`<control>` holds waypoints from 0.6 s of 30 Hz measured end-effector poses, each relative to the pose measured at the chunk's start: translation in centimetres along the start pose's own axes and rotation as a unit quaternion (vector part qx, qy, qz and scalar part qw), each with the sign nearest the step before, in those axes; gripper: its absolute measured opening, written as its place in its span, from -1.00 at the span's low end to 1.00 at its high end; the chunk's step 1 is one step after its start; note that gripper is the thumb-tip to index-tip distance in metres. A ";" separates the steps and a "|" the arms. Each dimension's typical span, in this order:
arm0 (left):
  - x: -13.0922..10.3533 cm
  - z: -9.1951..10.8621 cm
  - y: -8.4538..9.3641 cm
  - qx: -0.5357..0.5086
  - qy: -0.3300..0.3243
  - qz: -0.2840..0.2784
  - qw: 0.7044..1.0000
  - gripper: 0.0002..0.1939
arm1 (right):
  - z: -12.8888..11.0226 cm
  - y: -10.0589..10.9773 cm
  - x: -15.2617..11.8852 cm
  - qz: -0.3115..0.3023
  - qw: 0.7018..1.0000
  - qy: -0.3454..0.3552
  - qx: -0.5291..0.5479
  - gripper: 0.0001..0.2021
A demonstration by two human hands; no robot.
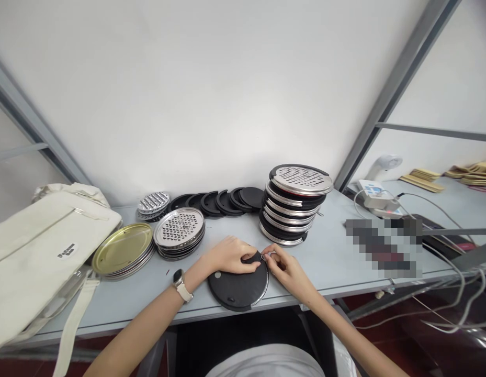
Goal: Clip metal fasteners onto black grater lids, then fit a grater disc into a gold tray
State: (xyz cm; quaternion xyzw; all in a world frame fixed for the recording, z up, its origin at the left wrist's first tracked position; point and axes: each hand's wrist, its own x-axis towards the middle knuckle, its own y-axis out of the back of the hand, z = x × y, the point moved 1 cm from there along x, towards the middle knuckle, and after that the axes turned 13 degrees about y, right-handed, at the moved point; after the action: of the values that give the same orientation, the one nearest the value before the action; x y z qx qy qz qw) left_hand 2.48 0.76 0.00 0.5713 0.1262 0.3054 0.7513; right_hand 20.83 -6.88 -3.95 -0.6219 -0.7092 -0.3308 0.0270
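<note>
A round black disc (pixel 238 288) with a bright metal rim along its right side lies near the table's front edge. My left hand (pixel 230 255) rests across its upper part and grips it, thumb stretched over the top. At the disc's upper right edge, my right hand (pixel 282 266) pinches a small shiny metal piece (pixel 262 257), perhaps a ring; the fingertips partly hide it. Behind my right hand stands a tall stack of round metal graters with black rims (pixel 295 209). A row of black plastic discs (pixel 223 201) lies overlapped along the wall.
Left of my hands are a pile of round grater plates (pixel 180 230), a smaller grater stack (pixel 153 203) and gold-coloured metal discs (pixel 125 248). A cream bag (pixel 46 251) covers the table's left end. To the right lie a white device (pixel 376 193) and cables.
</note>
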 end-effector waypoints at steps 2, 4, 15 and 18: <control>0.0 0.0 0.1 0.001 0.004 -0.001 1.000 -0.65 | 0.0 0.0 0.0 -0.002 1.000 -0.003 0.004 -0.78; 0.0 0.0 0.1 0.000 0.001 -0.004 1.000 -0.65 | -0.1 0.0 0.0 -0.003 1.000 -0.004 0.006 -0.79; -0.1 0.2 -0.5 0.011 -0.043 0.001 0.999 -0.69 | 0.0 -0.2 0.0 0.005 1.000 0.004 0.002 -0.75; -0.1 0.3 -0.7 0.009 -0.044 0.004 0.999 -0.69 | 0.1 -0.2 0.1 0.004 1.000 0.001 0.001 -0.73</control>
State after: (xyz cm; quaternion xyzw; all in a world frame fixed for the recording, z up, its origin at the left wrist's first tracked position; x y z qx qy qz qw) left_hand 2.78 0.37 -0.56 0.5912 0.0935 0.2815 0.7500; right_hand 20.68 -6.76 -4.06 -0.6246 -0.7070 -0.3305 0.0300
